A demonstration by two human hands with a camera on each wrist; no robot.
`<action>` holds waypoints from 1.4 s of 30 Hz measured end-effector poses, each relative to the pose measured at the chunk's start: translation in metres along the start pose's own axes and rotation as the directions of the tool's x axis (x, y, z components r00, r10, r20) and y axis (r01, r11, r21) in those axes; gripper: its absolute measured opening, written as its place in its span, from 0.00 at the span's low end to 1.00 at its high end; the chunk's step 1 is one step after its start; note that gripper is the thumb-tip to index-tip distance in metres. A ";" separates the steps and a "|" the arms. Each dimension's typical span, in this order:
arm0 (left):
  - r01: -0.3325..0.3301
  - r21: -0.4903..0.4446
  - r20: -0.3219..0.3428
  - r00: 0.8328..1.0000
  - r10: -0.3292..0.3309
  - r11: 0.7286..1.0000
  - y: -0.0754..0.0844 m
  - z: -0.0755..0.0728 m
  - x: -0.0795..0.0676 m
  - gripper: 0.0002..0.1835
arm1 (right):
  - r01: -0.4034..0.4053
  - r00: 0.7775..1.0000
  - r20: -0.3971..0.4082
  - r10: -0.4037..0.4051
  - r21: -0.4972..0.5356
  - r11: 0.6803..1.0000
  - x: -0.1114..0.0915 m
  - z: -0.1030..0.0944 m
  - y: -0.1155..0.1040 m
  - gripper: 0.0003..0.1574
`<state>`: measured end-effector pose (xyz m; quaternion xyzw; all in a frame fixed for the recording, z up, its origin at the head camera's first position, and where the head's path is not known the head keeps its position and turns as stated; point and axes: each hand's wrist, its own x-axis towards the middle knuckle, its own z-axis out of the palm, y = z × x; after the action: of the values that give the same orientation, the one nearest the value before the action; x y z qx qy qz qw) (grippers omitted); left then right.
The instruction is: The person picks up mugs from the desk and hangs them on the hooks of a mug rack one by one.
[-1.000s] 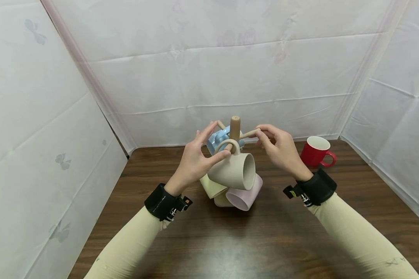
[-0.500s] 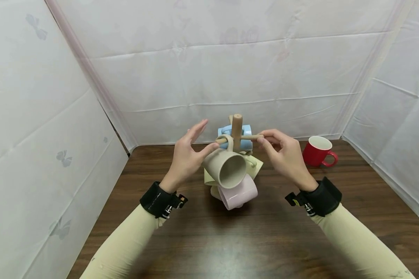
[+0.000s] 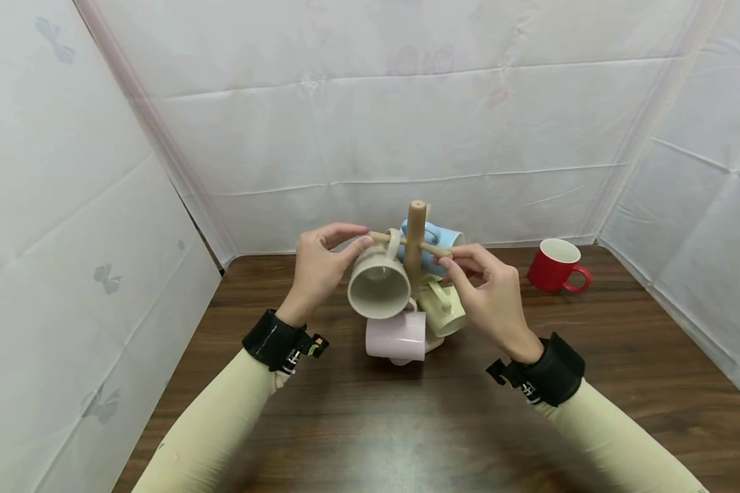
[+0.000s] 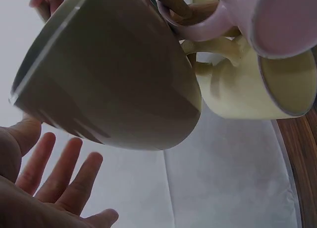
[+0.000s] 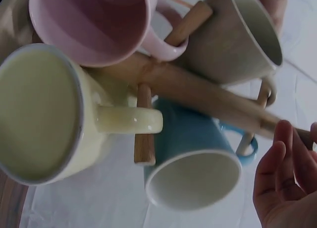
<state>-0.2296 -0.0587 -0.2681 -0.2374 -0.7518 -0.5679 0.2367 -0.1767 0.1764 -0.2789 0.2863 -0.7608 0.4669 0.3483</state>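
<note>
A wooden mug tree (image 3: 416, 239) stands upright on the table, hung with mugs. My left hand (image 3: 319, 263) has thumb and index finger at the tip of its upper left peg, pinching it; the other fingers are spread below in the left wrist view. My right hand (image 3: 490, 291) pinches the end of the upper right peg. A beige mug (image 3: 379, 294) hangs by its handle on the left peg, mouth toward me. Beneath it hangs a pink mug (image 3: 396, 337). A pale yellow mug (image 3: 442, 311) hangs low on the right, and a blue mug (image 5: 193, 153) is behind the post.
A red mug (image 3: 553, 266) with a white inside stands upright on the dark wooden table (image 3: 370, 424), right of my right hand. White sheeting (image 3: 358, 123) encloses the table at the back and both sides.
The mug tree has turned, its front swinging left: the beige and pink mugs have moved left, the blue and yellow ones right. My left hand has shifted left and closed on a peg tip.
</note>
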 end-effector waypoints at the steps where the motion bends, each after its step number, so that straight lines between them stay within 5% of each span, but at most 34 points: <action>1: 0.009 -0.008 0.002 1.000 -0.008 1.000 -0.001 0.000 0.001 0.11 | 0.007 1.000 -0.007 -0.007 -0.003 1.000 -0.001 0.002 -0.001 0.09; 20: 0.129 0.053 0.008 0.991 -0.130 0.990 -0.004 0.002 0.026 0.09 | 0.061 0.997 0.054 -0.061 -0.004 0.998 -0.015 0.027 -0.026 0.22; 37: 0.061 -0.029 0.006 0.998 -0.061 0.998 -0.015 0.004 0.023 0.09 | 0.044 0.996 0.083 -0.046 0.024 0.999 -0.016 0.028 -0.024 0.23; 42: 0.012 0.022 0.006 1.000 -0.012 1.000 -0.017 0.000 0.015 0.10 | 0.092 0.988 0.117 -0.096 0.033 0.995 -0.012 0.019 -0.013 0.24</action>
<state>-0.2520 -0.0614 -0.2713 -0.2320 -0.7601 -0.5603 0.2334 -0.1639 0.1554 -0.2879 0.3540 -0.7592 0.4426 0.3200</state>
